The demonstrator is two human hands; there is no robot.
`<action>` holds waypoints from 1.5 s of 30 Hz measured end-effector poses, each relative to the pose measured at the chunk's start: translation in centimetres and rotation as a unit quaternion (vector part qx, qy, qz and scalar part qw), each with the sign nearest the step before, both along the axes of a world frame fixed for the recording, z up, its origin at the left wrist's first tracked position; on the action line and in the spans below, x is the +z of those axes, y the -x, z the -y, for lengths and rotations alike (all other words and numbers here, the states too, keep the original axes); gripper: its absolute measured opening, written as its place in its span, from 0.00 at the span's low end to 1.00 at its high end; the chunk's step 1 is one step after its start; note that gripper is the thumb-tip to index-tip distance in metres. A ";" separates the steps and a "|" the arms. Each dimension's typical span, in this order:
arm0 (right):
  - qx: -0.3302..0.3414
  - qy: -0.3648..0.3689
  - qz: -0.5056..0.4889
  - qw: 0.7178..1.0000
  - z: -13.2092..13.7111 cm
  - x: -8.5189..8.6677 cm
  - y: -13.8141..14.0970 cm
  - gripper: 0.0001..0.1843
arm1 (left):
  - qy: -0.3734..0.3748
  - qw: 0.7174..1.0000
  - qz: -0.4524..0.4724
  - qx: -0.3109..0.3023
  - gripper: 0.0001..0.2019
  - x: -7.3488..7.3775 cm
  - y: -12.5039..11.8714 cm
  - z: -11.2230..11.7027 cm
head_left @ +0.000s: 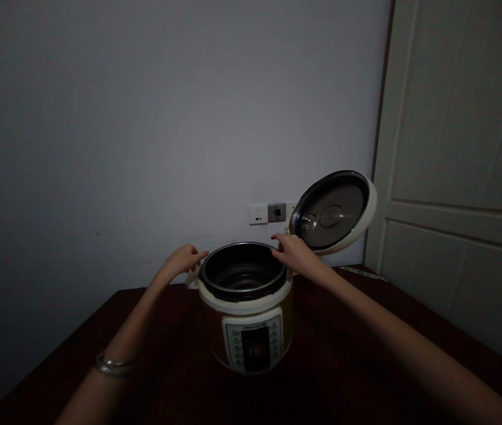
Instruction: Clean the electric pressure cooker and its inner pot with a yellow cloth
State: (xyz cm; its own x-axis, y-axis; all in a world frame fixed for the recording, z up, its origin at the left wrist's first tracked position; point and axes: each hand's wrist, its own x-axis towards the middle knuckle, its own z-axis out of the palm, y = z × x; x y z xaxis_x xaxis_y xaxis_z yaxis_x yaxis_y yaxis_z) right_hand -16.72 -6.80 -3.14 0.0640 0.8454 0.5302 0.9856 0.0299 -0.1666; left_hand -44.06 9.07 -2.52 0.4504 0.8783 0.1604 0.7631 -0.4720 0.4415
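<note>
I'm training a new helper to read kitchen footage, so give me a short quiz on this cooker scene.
1. True or false: the lid of the cooker is shut.
2. The bracelet is worn on: A) the left wrist, B) the right wrist, C) neither wrist.
3. Fill in: the left hand and the right hand both touch the cooker's ___.

Key
1. False: it stands swung open, up and to the right.
2. A.
3. rim, one hand at each side.
</note>
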 end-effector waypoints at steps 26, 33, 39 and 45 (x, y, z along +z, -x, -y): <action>-0.076 0.119 0.026 0.990 -2.6 -1.6 -1.9 0.13 | -0.013 1.000 -0.002 0.002 0.20 -2.3 -0.4 -0.9; -0.061 0.100 -0.002 0.993 -2.5 -1.4 -2.1 0.12 | -0.002 0.999 0.032 0.013 0.20 -2.5 -0.3 -1.4; -0.057 0.086 -0.032 0.994 -3.0 -1.5 -2.5 0.12 | 0.023 0.998 0.051 0.025 0.20 -2.2 -0.4 -1.0; -0.048 0.069 -0.081 0.993 -3.1 -1.0 -2.7 0.11 | 0.046 0.993 0.105 0.025 0.20 -1.8 -0.3 -0.6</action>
State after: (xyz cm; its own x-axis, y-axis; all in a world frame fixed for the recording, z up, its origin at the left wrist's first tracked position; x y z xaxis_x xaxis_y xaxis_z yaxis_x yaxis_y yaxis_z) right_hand -14.00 -3.68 -4.12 0.2229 0.8950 0.3864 0.9425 -0.0966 -0.3198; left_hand -43.72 9.65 -4.33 0.3710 0.9140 0.1639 0.6712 -0.3860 0.6329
